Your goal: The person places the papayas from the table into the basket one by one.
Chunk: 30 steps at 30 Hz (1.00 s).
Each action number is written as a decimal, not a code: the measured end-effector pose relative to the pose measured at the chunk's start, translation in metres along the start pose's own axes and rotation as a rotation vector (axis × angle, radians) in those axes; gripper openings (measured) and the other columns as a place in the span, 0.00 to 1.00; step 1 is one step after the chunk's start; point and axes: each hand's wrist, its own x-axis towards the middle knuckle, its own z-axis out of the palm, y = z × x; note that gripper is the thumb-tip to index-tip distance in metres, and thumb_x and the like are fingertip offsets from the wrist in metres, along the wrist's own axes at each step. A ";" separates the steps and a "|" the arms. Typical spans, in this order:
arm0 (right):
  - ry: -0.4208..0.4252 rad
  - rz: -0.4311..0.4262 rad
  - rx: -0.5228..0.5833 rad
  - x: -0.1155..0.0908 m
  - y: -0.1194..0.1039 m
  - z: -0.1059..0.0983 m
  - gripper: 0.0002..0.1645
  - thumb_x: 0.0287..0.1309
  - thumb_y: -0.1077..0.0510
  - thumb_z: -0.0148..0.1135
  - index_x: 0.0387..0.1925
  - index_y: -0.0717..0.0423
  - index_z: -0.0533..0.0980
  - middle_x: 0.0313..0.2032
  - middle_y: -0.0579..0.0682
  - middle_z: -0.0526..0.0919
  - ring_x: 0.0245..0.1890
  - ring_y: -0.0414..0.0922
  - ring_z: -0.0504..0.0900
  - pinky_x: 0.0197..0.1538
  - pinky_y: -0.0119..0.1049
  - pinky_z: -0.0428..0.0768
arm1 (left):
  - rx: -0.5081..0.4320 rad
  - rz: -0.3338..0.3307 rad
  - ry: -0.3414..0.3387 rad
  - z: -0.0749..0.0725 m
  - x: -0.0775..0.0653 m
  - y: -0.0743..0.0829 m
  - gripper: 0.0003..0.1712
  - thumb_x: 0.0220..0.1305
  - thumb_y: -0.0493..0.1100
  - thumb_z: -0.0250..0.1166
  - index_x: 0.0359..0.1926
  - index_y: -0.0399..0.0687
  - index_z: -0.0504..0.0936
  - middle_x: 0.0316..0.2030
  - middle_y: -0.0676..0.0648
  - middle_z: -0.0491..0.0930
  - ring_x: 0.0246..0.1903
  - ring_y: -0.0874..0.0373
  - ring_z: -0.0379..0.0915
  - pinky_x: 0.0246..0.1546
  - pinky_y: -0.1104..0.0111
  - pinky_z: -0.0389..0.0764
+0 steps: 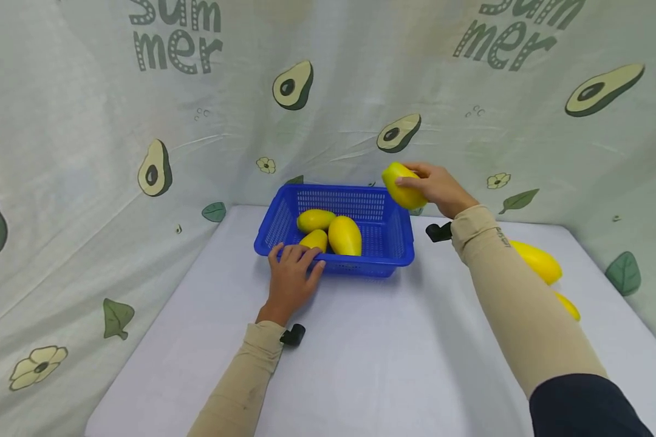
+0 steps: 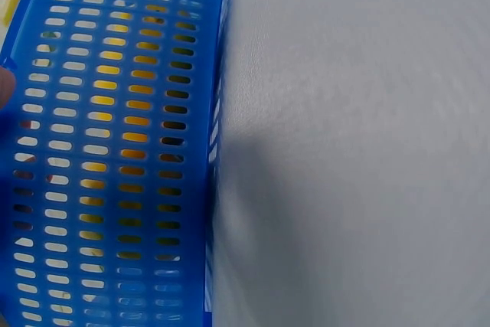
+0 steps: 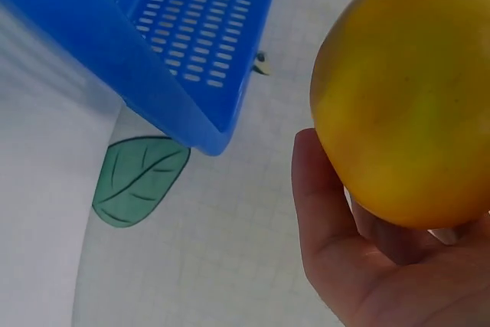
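A blue plastic basket [image 1: 385, 243] with slotted walls stands on the table, with several yellow mangoes [image 1: 345, 235] inside. My left hand [image 1: 292, 279] holds the front rim near its left end, fingers over the edge and thumb at the outer side. In the left wrist view the basket wall [image 2: 115, 135] fills the left half, yellow showing through its slots. Raised beside the basket's back right corner, my right hand [image 1: 440, 188] grips another mango [image 1: 401, 185]. The right wrist view has this mango [image 3: 406, 97] close up, with fingers against its lower side.
Two more mangoes [image 1: 538, 262] lie on the right of the white table [image 1: 372, 346], partly hidden by the right forearm. A cloth [image 1: 339, 91] printed with avocados and leaves hangs behind and around the table.
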 end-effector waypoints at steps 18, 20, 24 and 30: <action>-0.063 -0.036 -0.212 0.026 -0.014 0.019 0.41 0.66 0.46 0.64 0.75 0.50 0.62 0.66 0.58 0.69 0.57 0.58 0.71 0.64 0.54 0.68 | 0.015 0.005 0.015 0.003 0.001 -0.003 0.18 0.72 0.54 0.59 0.53 0.52 0.84 0.45 0.47 0.81 0.53 0.47 0.71 0.66 0.41 0.51; -0.071 -0.042 -0.215 0.028 -0.016 0.020 0.41 0.66 0.46 0.64 0.75 0.51 0.62 0.66 0.58 0.70 0.56 0.57 0.71 0.64 0.53 0.69 | 0.017 0.005 0.017 0.003 0.000 -0.004 0.18 0.72 0.55 0.59 0.53 0.52 0.84 0.45 0.47 0.81 0.53 0.47 0.71 0.66 0.41 0.51; -0.087 -0.057 -0.213 0.030 -0.019 0.023 0.40 0.66 0.50 0.64 0.75 0.54 0.62 0.65 0.60 0.70 0.55 0.57 0.71 0.63 0.52 0.70 | 0.020 0.007 0.020 0.003 0.000 -0.004 0.17 0.72 0.54 0.60 0.53 0.53 0.84 0.45 0.48 0.81 0.53 0.47 0.72 0.67 0.43 0.50; -0.089 -0.056 -0.218 0.032 -0.021 0.027 0.39 0.67 0.55 0.63 0.75 0.56 0.61 0.69 0.62 0.66 0.64 0.59 0.68 0.67 0.54 0.67 | 0.018 0.005 0.015 0.003 -0.001 -0.002 0.17 0.72 0.55 0.59 0.53 0.53 0.84 0.45 0.48 0.81 0.53 0.47 0.72 0.67 0.42 0.51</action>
